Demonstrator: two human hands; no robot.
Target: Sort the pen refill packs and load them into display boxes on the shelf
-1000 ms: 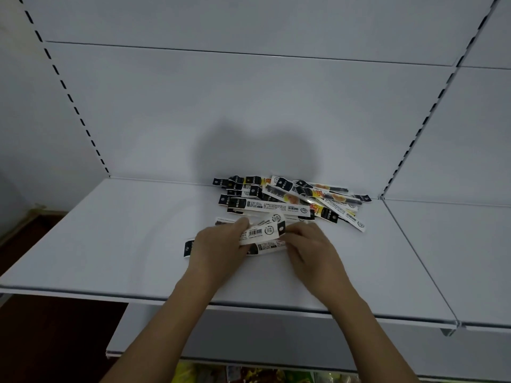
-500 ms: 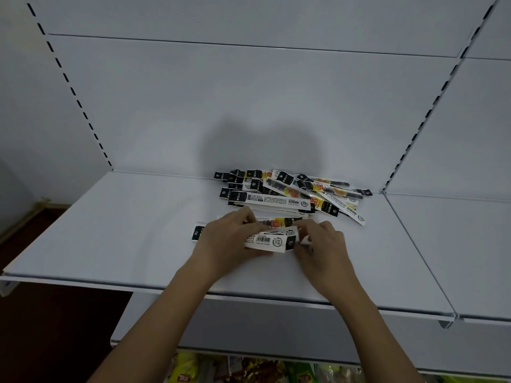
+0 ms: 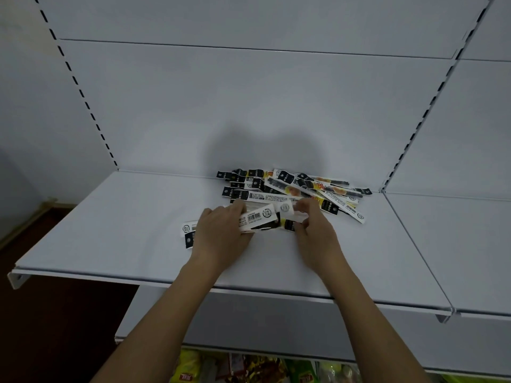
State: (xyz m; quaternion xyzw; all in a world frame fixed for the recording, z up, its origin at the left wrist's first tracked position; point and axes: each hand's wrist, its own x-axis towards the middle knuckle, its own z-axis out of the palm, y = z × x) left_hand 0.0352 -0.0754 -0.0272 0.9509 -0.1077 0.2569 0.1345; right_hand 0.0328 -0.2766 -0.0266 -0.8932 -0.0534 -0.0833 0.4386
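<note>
Left hand (image 3: 221, 233): fingers curled over a small bundle of packs (image 3: 258, 219), gripping its left half against the shelf (image 3: 110, 230). Right hand (image 3: 313, 230): fingers (image 3: 304, 210) pinching the bundle's right end; detail blurred. Two pack ends (image 3: 188, 234) protrude left of the left hand. Loose pile of packs (image 3: 293, 189) lies just beyond the hands, at the far edge of the shelf against the back panel (image 3: 249, 106). Coloured goods (image 3: 249, 369) show on the lower shelf, near side.
</note>
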